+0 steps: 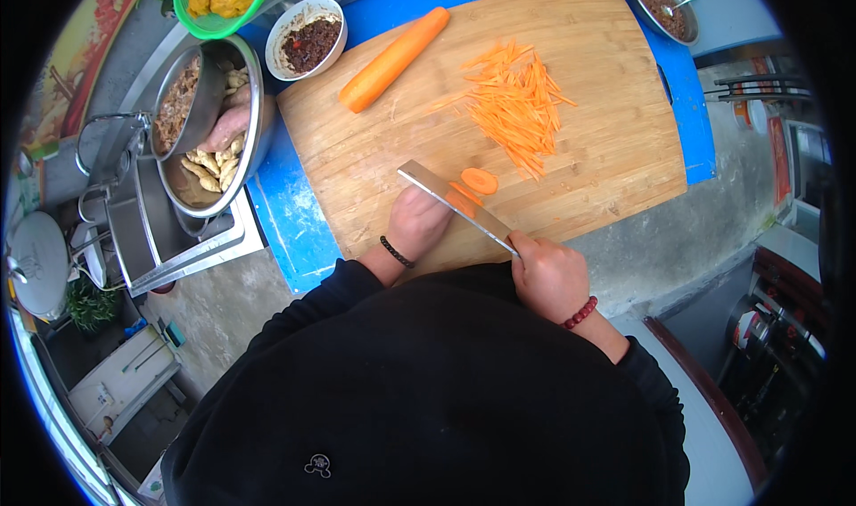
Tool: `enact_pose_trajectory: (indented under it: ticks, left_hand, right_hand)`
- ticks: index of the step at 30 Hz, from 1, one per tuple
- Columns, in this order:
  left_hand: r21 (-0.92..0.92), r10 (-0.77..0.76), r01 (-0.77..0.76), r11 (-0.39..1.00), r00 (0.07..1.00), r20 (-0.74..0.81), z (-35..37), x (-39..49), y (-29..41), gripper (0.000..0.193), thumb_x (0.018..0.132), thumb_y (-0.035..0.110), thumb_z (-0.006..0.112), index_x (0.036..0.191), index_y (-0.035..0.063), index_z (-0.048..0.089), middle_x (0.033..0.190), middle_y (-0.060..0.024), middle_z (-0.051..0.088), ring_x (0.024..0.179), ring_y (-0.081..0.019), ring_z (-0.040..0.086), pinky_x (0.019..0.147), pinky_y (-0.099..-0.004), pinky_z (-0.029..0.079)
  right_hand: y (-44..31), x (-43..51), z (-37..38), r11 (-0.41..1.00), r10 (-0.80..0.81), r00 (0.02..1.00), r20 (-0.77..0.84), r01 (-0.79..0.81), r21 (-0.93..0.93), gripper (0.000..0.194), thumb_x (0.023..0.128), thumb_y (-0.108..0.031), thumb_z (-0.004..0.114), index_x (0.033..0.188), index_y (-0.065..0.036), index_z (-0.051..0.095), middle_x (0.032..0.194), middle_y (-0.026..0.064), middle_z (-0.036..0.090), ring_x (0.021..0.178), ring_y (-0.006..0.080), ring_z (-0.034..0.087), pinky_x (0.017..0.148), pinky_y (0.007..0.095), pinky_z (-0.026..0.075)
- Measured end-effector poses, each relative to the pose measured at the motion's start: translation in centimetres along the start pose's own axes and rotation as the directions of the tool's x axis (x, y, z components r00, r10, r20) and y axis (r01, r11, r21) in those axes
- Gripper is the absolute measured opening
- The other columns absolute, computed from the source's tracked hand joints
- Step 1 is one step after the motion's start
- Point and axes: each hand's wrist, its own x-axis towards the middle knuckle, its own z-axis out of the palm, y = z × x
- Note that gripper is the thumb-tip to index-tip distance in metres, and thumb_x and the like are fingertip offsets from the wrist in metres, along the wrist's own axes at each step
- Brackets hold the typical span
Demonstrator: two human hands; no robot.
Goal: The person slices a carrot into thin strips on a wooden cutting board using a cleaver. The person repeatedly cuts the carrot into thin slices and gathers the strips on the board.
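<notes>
A wooden cutting board (pixel 602 51) lies before me. My right hand (pixel 552 275) is closed on the handle of a cleaver (pixel 461 205), its blade slanting up to the left over the board. Carrot slices show against the blade, and one loose carrot slice (pixel 479 181) lies just beyond it. My left hand (pixel 419 218) is at the blade's far end, partly behind it; its fingertips and whatever they hold are hidden. A whole peeled carrot (pixel 394 60) rests at the board's upper left. Right of it is a pile of carrot shreds (pixel 518 108).
Left of the board stand a white bowl of dark paste (pixel 269 51), a steel basin (pixel 254 131) with ginger, a smaller metal bowl (pixel 212 105) resting on it, and a green basket (pixel 177 4). A steel dish with a spoon (pixel 692 34) sits at upper right. A blue surface (pixel 284 198) lies underneath.
</notes>
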Motion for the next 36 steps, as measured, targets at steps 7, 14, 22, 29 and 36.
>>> enact_pose_trajectory:
  ticks: [7,14,22,29,36]
  left_hand:
    - [-0.017,-0.016,0.017,1.000,1.000,0.007,0.0,0.1,0.0,0.024,0.071,-0.003,0.075,0.093,0.0053,0.075,0.092,-0.0082,0.069,0.085,-0.0285,0.067,0.075,-0.0388,0.055]
    - [-0.021,-0.017,0.017,1.000,1.000,0.011,0.1,0.1,-0.1,0.026,0.070,-0.002,0.075,0.095,0.0052,0.075,0.094,-0.0075,0.071,0.086,-0.0282,0.068,0.075,-0.0385,0.056]
    - [-0.054,-0.021,0.020,0.998,1.000,-0.020,0.2,0.6,0.1,0.020,0.076,0.001,0.078,0.095,0.0061,0.076,0.098,-0.0066,0.072,0.088,-0.0265,0.068,0.077,-0.0378,0.056]
    - [0.020,-0.017,0.017,1.000,1.000,0.004,-0.1,0.0,0.2,0.020,0.075,0.002,0.078,0.095,0.0061,0.075,0.093,-0.0072,0.069,0.084,-0.0272,0.065,0.073,-0.0378,0.054]
    - [0.021,-0.002,0.001,1.000,1.000,0.011,-0.1,-0.1,0.1,0.021,0.074,0.001,0.077,0.095,0.0060,0.075,0.092,-0.0072,0.069,0.083,-0.0272,0.065,0.073,-0.0380,0.054]
  right_hand:
    - [-0.2,0.9,0.5,0.999,0.005,0.999,0.042,-0.003,-0.043,0.008,0.089,-0.008,0.059,0.092,-0.007,0.067,0.070,0.0167,0.067,0.063,0.0369,0.069,0.055,0.0475,0.056]
    - [-0.2,3.0,2.6,1.000,-0.012,0.999,0.049,0.013,-0.018,0.008,0.089,-0.007,0.058,0.091,-0.006,0.065,0.072,0.0182,0.068,0.065,0.0375,0.070,0.057,0.0479,0.057]
    - [1.0,3.2,3.0,0.993,-0.002,0.996,-0.084,0.012,0.120,0.016,0.088,-0.011,0.066,0.103,-0.009,0.072,0.073,0.0175,0.067,0.066,0.0395,0.068,0.060,0.0488,0.056]
    - [0.4,0.8,0.5,1.000,0.011,0.999,0.042,-0.012,0.028,0.018,0.086,-0.010,0.069,0.103,-0.010,0.072,0.075,0.0167,0.068,0.067,0.0394,0.068,0.060,0.0487,0.055]
    - [0.4,0.0,0.2,1.000,-0.012,1.000,0.007,0.011,0.029,0.010,0.086,-0.010,0.067,0.096,-0.008,0.070,0.071,0.0164,0.066,0.065,0.0383,0.068,0.058,0.0483,0.056]
